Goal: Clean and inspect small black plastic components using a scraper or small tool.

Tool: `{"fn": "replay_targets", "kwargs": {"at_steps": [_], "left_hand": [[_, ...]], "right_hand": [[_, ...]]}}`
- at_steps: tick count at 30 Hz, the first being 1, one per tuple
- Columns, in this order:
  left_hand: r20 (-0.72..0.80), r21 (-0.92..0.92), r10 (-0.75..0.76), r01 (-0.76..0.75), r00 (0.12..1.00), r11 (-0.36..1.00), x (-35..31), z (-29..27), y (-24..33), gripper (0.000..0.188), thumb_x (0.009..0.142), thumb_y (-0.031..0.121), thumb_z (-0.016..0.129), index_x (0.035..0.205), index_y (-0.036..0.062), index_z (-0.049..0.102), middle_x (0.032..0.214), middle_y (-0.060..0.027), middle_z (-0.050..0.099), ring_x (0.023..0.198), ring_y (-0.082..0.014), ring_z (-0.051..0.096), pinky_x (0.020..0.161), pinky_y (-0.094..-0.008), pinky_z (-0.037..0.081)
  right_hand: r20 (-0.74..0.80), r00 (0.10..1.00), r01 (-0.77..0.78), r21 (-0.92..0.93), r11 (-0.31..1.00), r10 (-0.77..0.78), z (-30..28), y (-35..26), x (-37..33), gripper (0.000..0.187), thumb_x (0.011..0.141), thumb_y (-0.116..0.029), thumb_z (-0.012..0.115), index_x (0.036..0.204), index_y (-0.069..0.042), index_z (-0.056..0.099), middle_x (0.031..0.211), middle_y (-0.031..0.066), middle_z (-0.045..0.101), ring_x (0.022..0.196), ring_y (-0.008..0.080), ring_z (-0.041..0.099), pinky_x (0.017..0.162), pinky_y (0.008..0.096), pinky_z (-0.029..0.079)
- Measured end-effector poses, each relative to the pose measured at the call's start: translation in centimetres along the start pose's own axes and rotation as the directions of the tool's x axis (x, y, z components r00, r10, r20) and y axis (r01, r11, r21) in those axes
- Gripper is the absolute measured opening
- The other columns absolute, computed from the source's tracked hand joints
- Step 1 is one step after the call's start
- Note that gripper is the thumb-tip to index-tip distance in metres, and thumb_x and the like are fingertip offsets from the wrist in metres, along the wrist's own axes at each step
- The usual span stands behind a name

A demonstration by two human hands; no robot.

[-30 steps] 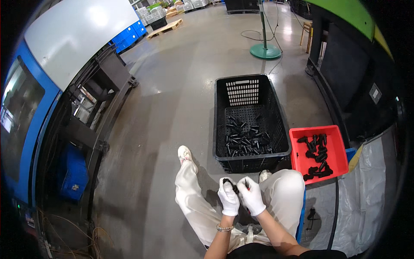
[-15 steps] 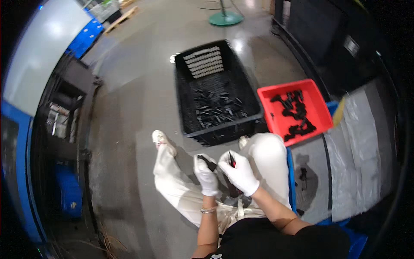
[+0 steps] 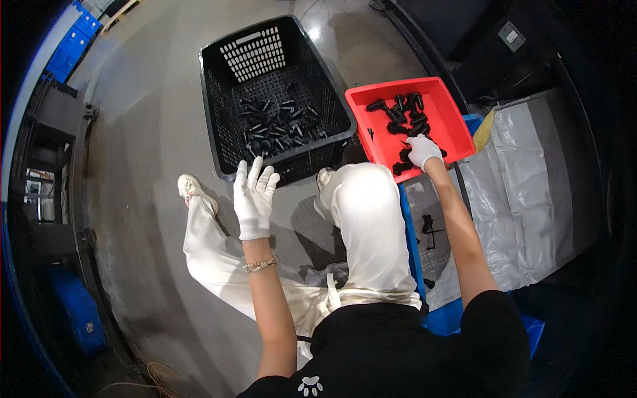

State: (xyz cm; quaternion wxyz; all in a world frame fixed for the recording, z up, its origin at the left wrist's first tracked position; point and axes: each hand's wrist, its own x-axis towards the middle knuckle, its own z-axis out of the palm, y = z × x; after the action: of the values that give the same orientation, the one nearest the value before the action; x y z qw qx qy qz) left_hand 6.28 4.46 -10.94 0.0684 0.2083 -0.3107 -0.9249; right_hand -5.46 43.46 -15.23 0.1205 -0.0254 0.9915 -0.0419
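Note:
My left hand (image 3: 255, 199), in a white glove, is raised at the near rim of the black crate (image 3: 229, 162). Its fingers are spread and nothing is in them. Several small black parts (image 3: 282, 126) lie in a loose heap on the crate's floor. My right hand (image 3: 423, 151), also gloved in white, reaches into the near side of the red tray (image 3: 454, 129). Its fingers are curled down among black cylindrical parts (image 3: 398, 116). A thin dark tip shows beside the fingers; what they hold is mostly hidden.
Right of my knee, a few black pieces (image 3: 428, 225) lie on a grey surface inside a blue edge (image 3: 413, 245). Grey plastic sheeting (image 3: 517, 179) spreads farther right. Dark machinery (image 3: 53, 186) stands at left, with a blue box (image 3: 76, 308) below it.
My hands have parted. The left has let go of its black part and moved to the crate's rim; the right has gone from my lap to the red tray. The view has shifted.

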Motion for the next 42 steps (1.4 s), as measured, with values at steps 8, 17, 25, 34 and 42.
{"fn": "replay_targets", "kwargs": {"at_steps": [8, 17, 25, 34, 42], "left_hand": [[-0.018, 0.089, 0.027, -0.026, 0.999, 0.996, -4.2, -4.6, -3.2, 0.046, 0.094, 0.028, 0.044, 0.132, 0.0024, 0.035, 0.116, -0.0149, 0.050, 0.088, -0.0203, 0.056, 0.077, -0.0335, 0.051], [-0.044, 0.490, 0.133, -0.095, 0.990, 0.867, -6.2, -3.5, -2.4, 0.028, 0.093, 0.019, 0.042, 0.114, 0.0039, 0.052, 0.089, -0.0049, 0.057, 0.071, -0.0090, 0.053, 0.065, -0.0230, 0.048], [0.482, 0.629, 0.196, -0.494, 0.854, 0.601, -10.9, 4.1, 2.5, 0.049, 0.095, 0.042, 0.036, 0.115, -0.0002, 0.053, 0.081, -0.0018, 0.056, 0.058, -0.0031, 0.044, 0.052, -0.0172, 0.037], [0.417, 0.801, 0.253, -0.484, 0.873, 0.352, -10.2, 0.1, 1.3, 0.026, 0.091, 0.027, 0.049, 0.097, 0.0014, 0.052, 0.070, -0.0132, 0.057, 0.054, -0.0267, 0.050, 0.053, -0.0328, 0.042], [-0.006, 0.504, 0.177, -0.150, 0.984, 0.850, -10.3, -1.7, 0.3, 0.039, 0.093, 0.044, 0.039, 0.086, 0.0065, 0.046, 0.067, 0.0037, 0.040, 0.055, -0.0036, 0.034, 0.047, -0.0189, 0.028]], "right_hand": [[0.169, 0.974, 0.174, -0.142, 0.974, -0.149, 0.1, -0.8, 2.1, 0.037, 0.075, -0.020, 0.058, 0.112, -0.015, 0.060, 0.113, 0.0188, 0.054, 0.095, 0.0364, 0.059, 0.083, 0.0431, 0.048], [-0.431, 0.897, 0.349, 0.552, 0.757, -0.099, -9.2, -5.5, -1.7, 0.018, 0.080, -0.014, 0.060, 0.091, 0.000, 0.063, 0.078, 0.0088, 0.064, 0.074, 0.0138, 0.060, 0.069, 0.0266, 0.045], [-0.087, 0.782, 0.356, 0.875, 0.328, -0.617, -18.0, -20.2, -15.6, 0.017, 0.070, -0.008, 0.067, 0.084, 0.001, 0.063, 0.070, -0.0005, 0.059, 0.062, 0.0046, 0.051, 0.057, 0.0196, 0.041], [0.096, 0.909, -0.027, 0.985, 0.173, -0.406, -7.5, -27.0, -16.7, 0.033, 0.088, -0.016, 0.054, 0.118, -0.003, 0.052, 0.081, -0.0014, 0.053, 0.068, 0.0019, 0.046, 0.059, 0.0175, 0.039], [-0.019, 0.901, 0.162, 0.942, 0.295, -0.433, -2.7, -26.2, -18.3, 0.030, 0.088, -0.016, 0.050, 0.111, 0.002, 0.058, 0.090, 0.0153, 0.064, 0.070, 0.0224, 0.060, 0.066, 0.0287, 0.047]]}}
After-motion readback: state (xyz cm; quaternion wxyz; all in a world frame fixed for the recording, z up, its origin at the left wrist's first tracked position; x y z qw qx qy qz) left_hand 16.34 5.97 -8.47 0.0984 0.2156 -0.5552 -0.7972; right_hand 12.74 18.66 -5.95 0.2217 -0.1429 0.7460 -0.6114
